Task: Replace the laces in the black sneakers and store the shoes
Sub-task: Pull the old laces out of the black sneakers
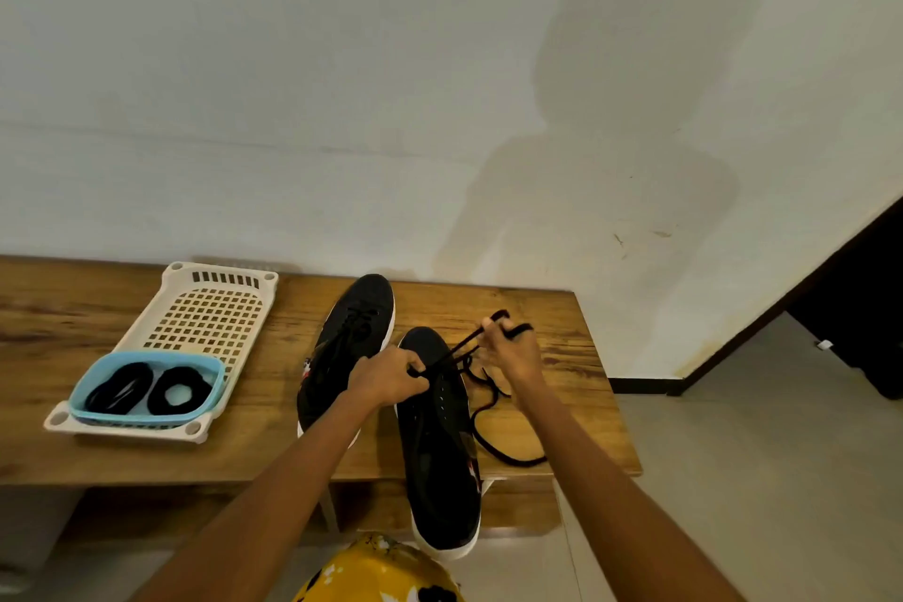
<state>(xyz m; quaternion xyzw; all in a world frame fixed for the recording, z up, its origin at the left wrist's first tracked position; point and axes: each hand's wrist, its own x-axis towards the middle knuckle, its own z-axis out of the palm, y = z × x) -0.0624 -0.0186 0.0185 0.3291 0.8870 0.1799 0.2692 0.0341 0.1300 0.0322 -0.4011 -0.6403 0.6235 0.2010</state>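
Left hand, fingers curled, pinching the black lace at the eyelets of the near sneaker; right hand, fingers closed round the same lace, drawing a taut strand up and away from the left fingertips; slack lace trailing over the wooden bench below the right fingers; near sneaker's heel overhanging the bench edge; second sneaker, laced, just beyond the left knuckles; farther left of them, a white perforated tray bearing a blue basket with two coiled black laces.
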